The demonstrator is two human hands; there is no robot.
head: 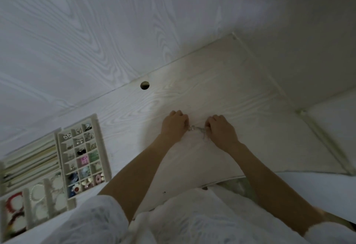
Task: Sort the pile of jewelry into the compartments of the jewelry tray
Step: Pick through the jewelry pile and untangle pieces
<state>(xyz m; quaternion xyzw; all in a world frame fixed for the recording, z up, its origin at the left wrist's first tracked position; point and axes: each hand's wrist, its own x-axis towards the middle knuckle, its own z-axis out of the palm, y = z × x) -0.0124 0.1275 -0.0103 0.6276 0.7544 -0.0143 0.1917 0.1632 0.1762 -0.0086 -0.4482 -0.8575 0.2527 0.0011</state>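
You held a small silver chain piece with clear stones (198, 129) between both hands over the pale wood-grain table (221, 89). Your left hand (174, 126) and your right hand (221, 130) had the fingers curled in and each pinched one end, probably to stretch or untangle it before sorting. The cream compartment tray (100, 147) lay well apart at your left, partly cut off. The fingertips were hidden and the piece was blurred.

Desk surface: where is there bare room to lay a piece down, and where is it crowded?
Bare: between the jewelry tray and left hand; beyond both hands, toward the cable hole; right of the right hand. Crowded: the tray's small compartments and the chain between the hands.
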